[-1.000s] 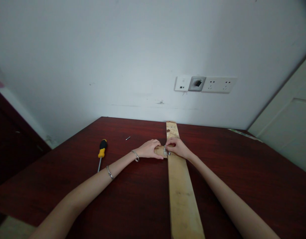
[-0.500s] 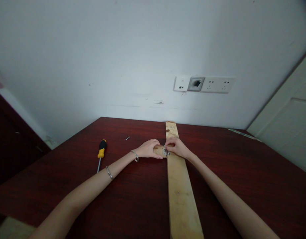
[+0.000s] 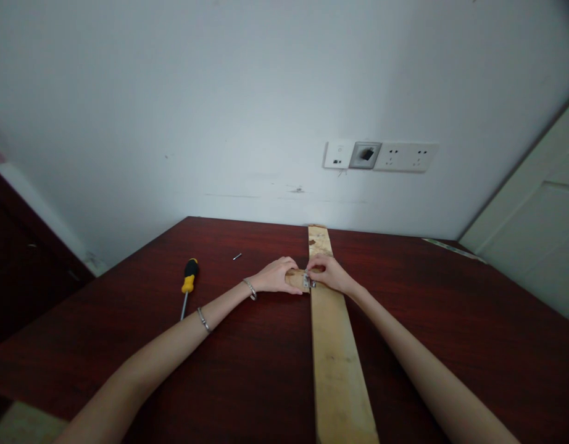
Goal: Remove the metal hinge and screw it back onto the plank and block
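While left grip (image 3: pixel 276 276) clasps one block (image 3: pixel 295 279), right grip (image 3: pixel 331 274) pinched at one bracket (image 3: pixel 306 280), one screwdriver (image 3: pixel 189 283)

A single head-worn view is noted, directed forward and down over the table (image 3: pixel 247 376), close by, towards the wall (image 3: pixel 247 92).

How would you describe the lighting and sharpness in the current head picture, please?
Head view: dim light, with the wall pale and the table very dark; head view: top right corner darkened; head view: the small metal piece by the right hand too soft for fine detail.
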`<state>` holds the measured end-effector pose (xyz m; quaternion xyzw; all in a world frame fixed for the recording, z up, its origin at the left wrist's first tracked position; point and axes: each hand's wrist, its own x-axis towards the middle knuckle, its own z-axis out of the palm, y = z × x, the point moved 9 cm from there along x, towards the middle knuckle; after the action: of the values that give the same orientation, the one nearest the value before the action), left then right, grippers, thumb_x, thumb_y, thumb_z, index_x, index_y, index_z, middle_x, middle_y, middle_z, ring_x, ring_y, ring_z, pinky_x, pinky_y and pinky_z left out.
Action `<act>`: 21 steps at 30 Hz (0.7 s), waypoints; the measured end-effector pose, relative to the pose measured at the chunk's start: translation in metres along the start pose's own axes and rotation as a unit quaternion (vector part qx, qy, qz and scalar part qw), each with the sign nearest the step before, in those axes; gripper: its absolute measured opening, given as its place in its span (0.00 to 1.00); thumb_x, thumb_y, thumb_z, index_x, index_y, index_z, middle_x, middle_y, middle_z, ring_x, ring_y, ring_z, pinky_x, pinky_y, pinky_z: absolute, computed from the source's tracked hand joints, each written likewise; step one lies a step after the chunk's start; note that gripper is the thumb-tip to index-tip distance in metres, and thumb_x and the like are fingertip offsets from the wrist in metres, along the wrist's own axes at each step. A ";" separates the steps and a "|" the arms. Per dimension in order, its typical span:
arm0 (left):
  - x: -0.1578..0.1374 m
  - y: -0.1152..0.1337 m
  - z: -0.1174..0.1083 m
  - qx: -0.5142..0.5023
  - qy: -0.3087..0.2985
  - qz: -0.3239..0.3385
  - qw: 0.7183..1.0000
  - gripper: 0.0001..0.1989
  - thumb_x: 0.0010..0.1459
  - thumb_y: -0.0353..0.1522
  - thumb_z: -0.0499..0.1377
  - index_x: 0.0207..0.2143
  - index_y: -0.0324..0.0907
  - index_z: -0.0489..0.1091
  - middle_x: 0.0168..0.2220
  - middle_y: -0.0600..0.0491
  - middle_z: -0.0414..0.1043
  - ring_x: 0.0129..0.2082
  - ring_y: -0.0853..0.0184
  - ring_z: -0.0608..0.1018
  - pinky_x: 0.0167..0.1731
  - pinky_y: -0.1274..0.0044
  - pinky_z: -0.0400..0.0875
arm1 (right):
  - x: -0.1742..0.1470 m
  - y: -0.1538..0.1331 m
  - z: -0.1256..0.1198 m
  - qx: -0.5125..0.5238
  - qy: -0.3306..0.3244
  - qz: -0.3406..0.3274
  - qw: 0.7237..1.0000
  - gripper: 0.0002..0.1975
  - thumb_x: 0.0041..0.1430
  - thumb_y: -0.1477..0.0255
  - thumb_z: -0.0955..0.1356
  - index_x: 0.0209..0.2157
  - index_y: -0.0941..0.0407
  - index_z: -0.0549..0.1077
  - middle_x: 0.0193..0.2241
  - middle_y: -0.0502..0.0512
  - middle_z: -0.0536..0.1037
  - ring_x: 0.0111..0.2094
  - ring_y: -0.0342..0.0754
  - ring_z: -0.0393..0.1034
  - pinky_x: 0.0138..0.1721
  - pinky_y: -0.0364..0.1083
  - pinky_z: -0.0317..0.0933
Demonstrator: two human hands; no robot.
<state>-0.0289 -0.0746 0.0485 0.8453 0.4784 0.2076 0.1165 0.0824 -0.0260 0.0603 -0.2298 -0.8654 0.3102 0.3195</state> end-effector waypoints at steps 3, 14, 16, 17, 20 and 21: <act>0.000 0.001 0.001 0.011 -0.002 0.003 1.000 0.32 0.44 0.50 0.68 0.44 0.37 0.68 0.45 0.46 0.68 0.46 0.60 0.71 0.48 0.71 0.67 | 0.000 0.001 0.000 0.001 -0.001 -0.002 1.000 0.03 0.49 0.75 0.69 0.27 0.56 0.77 0.31 0.53 0.76 0.35 0.48 0.70 0.41 0.48 0.62; 0.001 0.002 0.000 0.012 0.004 0.014 1.000 0.31 0.44 0.49 0.68 0.44 0.38 0.69 0.44 0.46 0.68 0.45 0.60 0.70 0.48 0.70 0.67 | 0.000 0.006 0.001 -0.006 0.009 0.000 1.000 0.03 0.49 0.74 0.69 0.27 0.56 0.77 0.32 0.53 0.75 0.35 0.47 0.68 0.41 0.48 0.62; 0.001 0.002 0.000 0.011 0.003 0.014 1.000 0.31 0.44 0.50 0.68 0.44 0.38 0.69 0.44 0.46 0.68 0.45 0.60 0.70 0.48 0.70 0.67 | 0.000 0.006 0.001 -0.005 0.008 0.000 1.000 0.03 0.49 0.74 0.69 0.27 0.56 0.77 0.32 0.53 0.75 0.35 0.47 0.69 0.41 0.48 0.62; 0.001 0.002 0.000 0.010 0.002 0.015 1.000 0.31 0.44 0.49 0.68 0.44 0.38 0.69 0.44 0.46 0.68 0.45 0.60 0.70 0.48 0.70 0.67 | 0.000 0.006 0.001 -0.005 0.007 0.000 1.000 0.03 0.49 0.74 0.69 0.27 0.56 0.77 0.32 0.53 0.75 0.35 0.47 0.69 0.41 0.48 0.62; 0.000 0.003 0.000 0.004 0.003 0.019 1.000 0.31 0.44 0.49 0.68 0.44 0.38 0.69 0.44 0.46 0.68 0.45 0.60 0.70 0.48 0.70 0.67 | 0.000 0.004 0.001 -0.005 0.004 0.000 1.000 0.03 0.49 0.75 0.69 0.27 0.55 0.77 0.32 0.53 0.75 0.35 0.47 0.69 0.41 0.48 0.62; 0.000 0.004 -0.001 0.002 0.003 0.020 1.000 0.30 0.44 0.49 0.68 0.44 0.38 0.69 0.44 0.46 0.68 0.45 0.60 0.70 0.48 0.70 0.67 | -0.001 0.004 0.001 -0.005 0.003 -0.001 1.000 0.03 0.49 0.75 0.69 0.27 0.55 0.77 0.32 0.53 0.75 0.36 0.48 0.69 0.42 0.48 0.63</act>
<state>-0.0261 -0.0765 0.0506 0.8542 0.4623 0.2114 0.1089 0.0832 -0.0238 0.0569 -0.2317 -0.8661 0.3048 0.3213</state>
